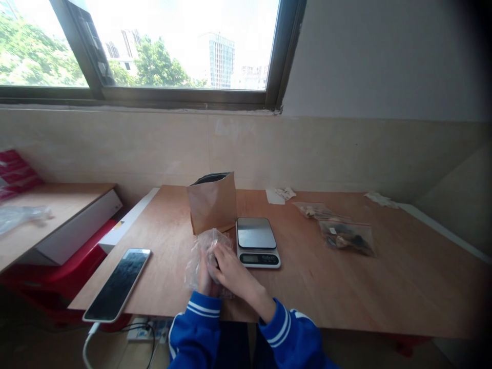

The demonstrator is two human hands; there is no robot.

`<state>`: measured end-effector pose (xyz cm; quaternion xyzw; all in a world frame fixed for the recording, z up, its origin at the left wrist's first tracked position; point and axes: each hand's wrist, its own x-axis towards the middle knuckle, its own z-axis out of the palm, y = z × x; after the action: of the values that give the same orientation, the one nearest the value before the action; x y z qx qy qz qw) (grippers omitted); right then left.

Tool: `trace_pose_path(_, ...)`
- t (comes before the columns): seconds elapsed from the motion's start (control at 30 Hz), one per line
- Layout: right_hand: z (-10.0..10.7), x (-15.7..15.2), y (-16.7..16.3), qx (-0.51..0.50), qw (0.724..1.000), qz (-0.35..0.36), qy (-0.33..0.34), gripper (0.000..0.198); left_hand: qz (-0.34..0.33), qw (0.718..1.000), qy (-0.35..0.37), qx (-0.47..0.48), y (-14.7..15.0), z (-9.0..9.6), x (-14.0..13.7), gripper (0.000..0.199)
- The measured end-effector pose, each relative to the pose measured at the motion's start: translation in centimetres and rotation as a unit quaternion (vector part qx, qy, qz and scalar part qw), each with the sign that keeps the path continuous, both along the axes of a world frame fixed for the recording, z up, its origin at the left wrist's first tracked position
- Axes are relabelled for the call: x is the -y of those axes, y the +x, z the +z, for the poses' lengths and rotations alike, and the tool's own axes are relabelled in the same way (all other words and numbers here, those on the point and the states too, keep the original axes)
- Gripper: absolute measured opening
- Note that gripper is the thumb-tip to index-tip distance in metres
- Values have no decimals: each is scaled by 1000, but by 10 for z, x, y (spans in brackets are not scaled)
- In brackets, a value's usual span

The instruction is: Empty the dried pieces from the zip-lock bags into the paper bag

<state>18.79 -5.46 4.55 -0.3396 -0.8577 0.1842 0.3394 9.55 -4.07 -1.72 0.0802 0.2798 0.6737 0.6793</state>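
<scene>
In front of me, near the table's front edge, a crumpled clear plastic bag [212,240] is between my hands. My left hand [205,274] is partly covered by the film and grips the bag from the left side. The fingers of my right hand [229,267] are closed on the bag from the right. Something dark shows by the right fingertips, too small to make out. Just behind the bag stands an open brown paper bag [213,202]. Right of my hands lies a kitchen scale [257,241] with a bare metal plate.
A phone [118,284] with a white cable lies at the table's left front. Zip bags with dark pieces [348,238] rest on the right, and crumpled tissue [285,193] lies at the back. Another table [57,197] and a red stool [77,271] are on the left.
</scene>
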Motion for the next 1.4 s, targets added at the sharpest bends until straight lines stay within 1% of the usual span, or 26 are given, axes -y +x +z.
trace_pose_path(0.07,2,-1,3,-33,999,24,-31,22,21,1000,3,-4,0,3,3,34)
trace_pose_path(0.2,7,-5,12,-157,982,49,-87,21,23,1000,-6,-7,2,12,8,43)
trace_pose_path(0.27,4,-8,13,-228,968,27,-104,18,24,1000,-9,-8,2,14,8,45)
trace_pose_path(0.33,1,-12,11,-306,943,-7,-131,15,23,1000,1,-20,2,15,8,45)
trace_pose_path(0.4,0,-19,7,-393,903,-30,-170,15,16,999,13,-42,1,15,8,47)
trace_pose_path(0.43,2,-23,5,-440,876,-32,-194,17,13,998,16,-55,1,15,8,48)
trace_pose_path(0.5,14,-33,5,-535,807,-16,-249,23,13,997,9,-75,0,15,8,47)
trace_pose_path(0.57,35,-47,9,-603,731,22,-320,27,18,996,-7,-89,-2,15,8,44)
trace_pose_path(0.6,48,-54,13,-614,701,45,-359,28,21,995,-15,-95,-2,15,8,43)
trace_pose_path(0.67,76,-72,23,-595,666,106,-438,27,22,993,-27,-109,-4,15,8,41)
trace_pose_path(0.7,91,-81,27,-576,656,133,-469,26,22,993,-28,-115,-4,15,9,40)
trace_pose_path(0.73,104,-90,29,-559,657,156,-481,25,22,992,-27,-117,-5,14,9,40)
trace_pose_path(0.77,117,-99,30,-559,667,163,-465,24,20,992,-26,-118,-5,14,9,41)
trace_pose_path(0.8,128,-108,29,-563,686,162,-431,24,17,993,-25,-116,-6,13,9,42)
trace_pose_path(0.83,136,-117,26,-567,713,151,-383,24,14,993,-24,-113,-6,13,10,43)
trace_pose_path(0.9,147,-134,15,-561,780,97,-261,24,7,994,-22,-107,-6,13,10,45)
trace_pose_path(0.97,148,-148,0,-520,845,12,-125,23,2,995,-17,-99,-6,12,10,46)
trace_pose_path(1.03,143,-158,-14,-452,890,-68,-4,22,-2,996,-14,-91,-6,11,10,46)
trace_pose_path(1.07,139,-159,-20,-409,907,-91,40,22,-4,996,-14,-88,-6,11,9,46)
trace_pose_path(1.13,131,-158,-29,-316,939,-104,89,23,-9,996,-21,-81,-7,10,9,47)
trace_pose_path(1.2,126,-151,-35,-241,959,-98,108,25,-8,997,-25,-73,-7,9,9,46)
trace_pose_path(1.23,125,-147,-37,-220,964,-94,117,26,-7,997,-26,-71,-7,9,9,46)
trace_pose_path(1.33,131,-141,-40,-221,960,-95,143,28,-4,997,-23,-73,-7,8,9,45)
trace_pose_path(1.4,137,-145,-40,-238,954,-96,152,27,-8,997,-24,-73,-6,8,9,44)
